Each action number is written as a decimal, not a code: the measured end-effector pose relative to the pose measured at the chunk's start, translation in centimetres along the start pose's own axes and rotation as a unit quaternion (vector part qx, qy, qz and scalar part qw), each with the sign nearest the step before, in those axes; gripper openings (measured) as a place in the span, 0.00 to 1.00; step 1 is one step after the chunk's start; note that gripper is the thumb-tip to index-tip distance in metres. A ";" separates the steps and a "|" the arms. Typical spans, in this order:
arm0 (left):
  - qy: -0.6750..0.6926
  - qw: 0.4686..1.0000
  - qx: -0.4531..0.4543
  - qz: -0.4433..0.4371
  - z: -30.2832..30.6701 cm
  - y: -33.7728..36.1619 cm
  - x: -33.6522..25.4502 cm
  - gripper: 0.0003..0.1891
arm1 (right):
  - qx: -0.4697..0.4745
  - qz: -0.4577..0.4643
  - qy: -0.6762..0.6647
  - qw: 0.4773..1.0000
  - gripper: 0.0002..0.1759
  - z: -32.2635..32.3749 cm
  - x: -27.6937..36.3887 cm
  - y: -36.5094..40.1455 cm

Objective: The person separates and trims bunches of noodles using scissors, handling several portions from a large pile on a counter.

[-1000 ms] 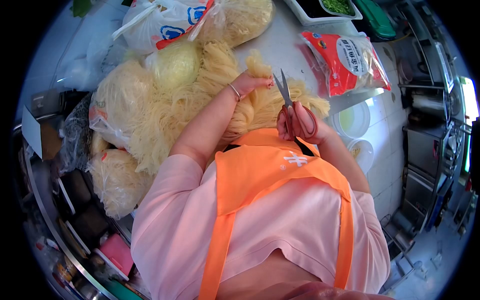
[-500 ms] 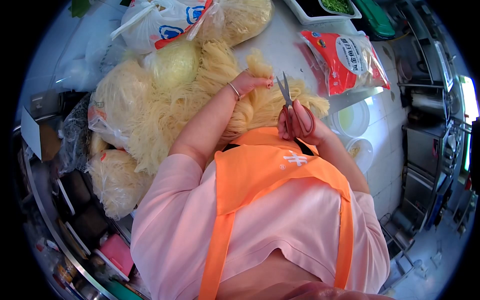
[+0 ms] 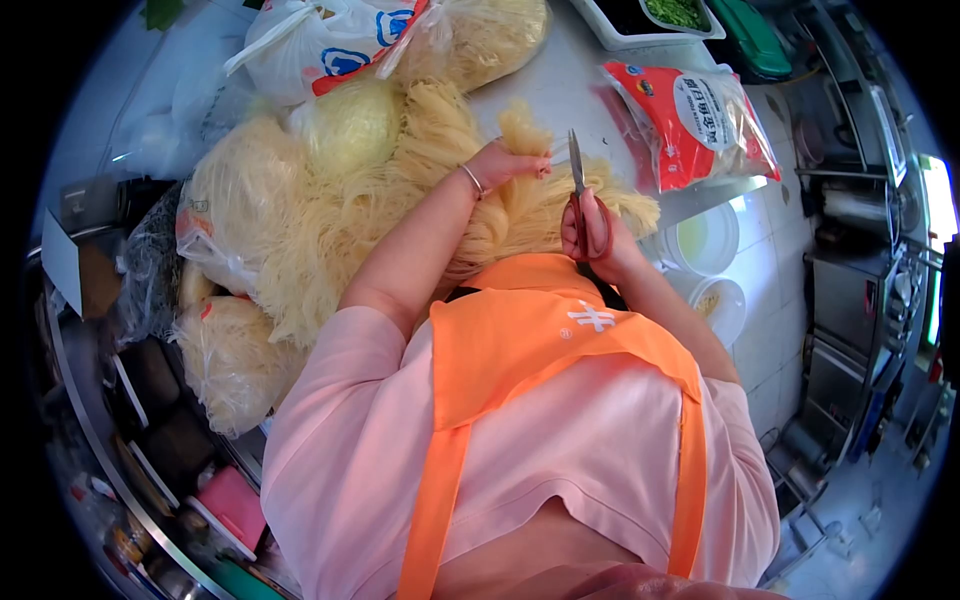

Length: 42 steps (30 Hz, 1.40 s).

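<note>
Pale yellow noodles (image 3: 340, 220) lie in a wide, loose heap on the work surface in front of me. My left hand (image 3: 500, 167) is closed around a bundle of these noodles, whose end (image 3: 524, 127) sticks up above the fist. In my right hand (image 3: 600, 228) is a pair of scissors (image 3: 577, 172) with reddish-brown handles. The blades are closed and point upward, to the right of the noodle bundle and apart from it. The fingers of my right hand are wrapped round the handles.
Plastic bags of noodles (image 3: 240, 180) surround the heap on the left and back. A red and white printed bag (image 3: 695, 125) lies at the right. Beyond it stands a tray (image 3: 655, 40) with chopped greens. Round white tubs (image 3: 735, 240) are beside my right arm.
The scissors' blades have gone from parted to closed, and they now point more straight up. My left hand has shifted very slightly right with the noodles.
</note>
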<state>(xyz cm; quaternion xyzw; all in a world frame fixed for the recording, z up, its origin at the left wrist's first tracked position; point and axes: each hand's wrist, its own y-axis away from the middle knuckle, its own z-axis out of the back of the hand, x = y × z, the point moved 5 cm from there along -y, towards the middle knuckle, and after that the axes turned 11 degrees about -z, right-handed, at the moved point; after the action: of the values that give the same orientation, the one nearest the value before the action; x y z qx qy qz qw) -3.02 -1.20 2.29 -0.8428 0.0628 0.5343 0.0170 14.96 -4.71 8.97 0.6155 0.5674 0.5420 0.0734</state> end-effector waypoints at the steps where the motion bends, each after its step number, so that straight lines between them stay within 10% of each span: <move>1: 0.002 1.000 0.003 0.000 -0.1 0.0 0.0 0.10 | -0.024 0.001 0.006 1.000 0.30 0.1 -0.1 -0.1; 17: 0.018 0.999 -0.042 -0.020 0.4 -0.1 0.0 0.10 | -0.017 0.030 0.027 0.999 0.30 0.0 1.4 1.1; 25: -0.002 0.998 -0.066 -0.015 0.6 -0.2 0.0 0.11 | 0.163 -0.089 -0.002 0.983 0.34 -1.4 -1.5 0.5; 42: 0.002 1.000 0.001 0.018 -0.2 0.1 -0.6 0.14 | 0.056 0.027 -0.060 0.996 0.32 0.1 0.4 -1.9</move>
<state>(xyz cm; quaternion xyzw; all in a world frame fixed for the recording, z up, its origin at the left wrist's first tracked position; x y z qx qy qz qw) -3.06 -1.28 2.92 -0.8428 0.0786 0.5324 0.0080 13.74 -3.71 7.79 0.6649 0.5749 0.4733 0.0583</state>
